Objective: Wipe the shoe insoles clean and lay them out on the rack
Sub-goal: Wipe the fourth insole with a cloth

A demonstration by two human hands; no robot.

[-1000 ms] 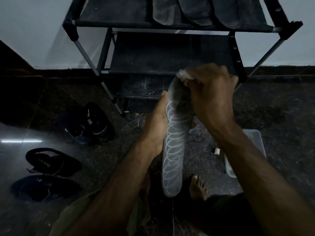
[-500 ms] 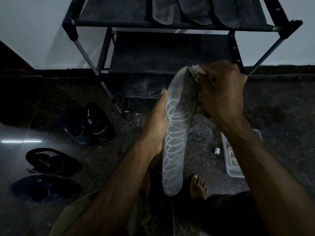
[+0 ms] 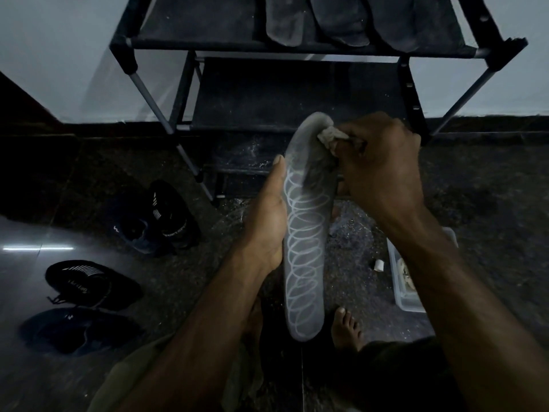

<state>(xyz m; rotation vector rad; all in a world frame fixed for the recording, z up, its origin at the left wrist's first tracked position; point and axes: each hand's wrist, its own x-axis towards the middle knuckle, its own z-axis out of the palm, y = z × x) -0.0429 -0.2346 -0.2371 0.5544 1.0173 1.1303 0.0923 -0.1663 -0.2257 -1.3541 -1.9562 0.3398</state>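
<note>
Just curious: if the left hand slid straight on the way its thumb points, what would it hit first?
Probably the rack, around its lower shelves; the left hand points up along the insole toward it. Depth is hard to judge.

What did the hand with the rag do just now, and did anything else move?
The right hand, gripping the rag, slid across the top end of the insole, from its middle to its right edge, uncovering the tip. The plastic tub on the floor shows more now. The left hand kept its hold on the insole's side; the insoles on the rack and the shoes stayed put.
</note>
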